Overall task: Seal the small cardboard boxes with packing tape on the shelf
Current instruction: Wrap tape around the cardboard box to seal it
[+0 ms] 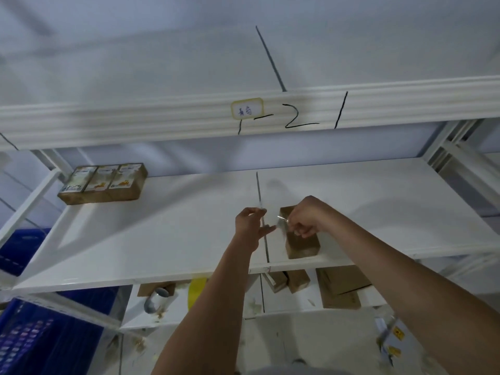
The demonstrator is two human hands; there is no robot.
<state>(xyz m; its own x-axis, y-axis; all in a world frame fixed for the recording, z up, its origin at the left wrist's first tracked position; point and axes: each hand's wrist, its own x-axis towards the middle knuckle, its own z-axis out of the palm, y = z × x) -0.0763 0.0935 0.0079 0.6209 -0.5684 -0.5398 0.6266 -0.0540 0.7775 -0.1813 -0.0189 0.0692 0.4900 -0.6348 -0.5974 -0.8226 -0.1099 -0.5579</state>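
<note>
A small brown cardboard box (301, 246) lies near the front edge of the white shelf board (167, 234), right of the board's seam. My right hand (307, 219) hovers over the box's far end, fingers curled, pinching a small shiny metal piece (282, 218) that points left. My left hand (251, 224) is just left of the box. Its thumb and forefinger pinch what looks like a clear strip of tape (266, 219) stretched toward the right hand. The strip is blurred and hard to make out. Three sealed small boxes (104, 182) with printed labels stand side by side at the back left.
The lower shelf holds more cardboard boxes (342, 284), a yellow tape roll (197, 290) and a clear tape roll (156, 300). Blue plastic crates (35, 342) stand at the lower left. The upper shelf beam (162, 123) with handwritten marks runs overhead. Metal uprights frame both sides.
</note>
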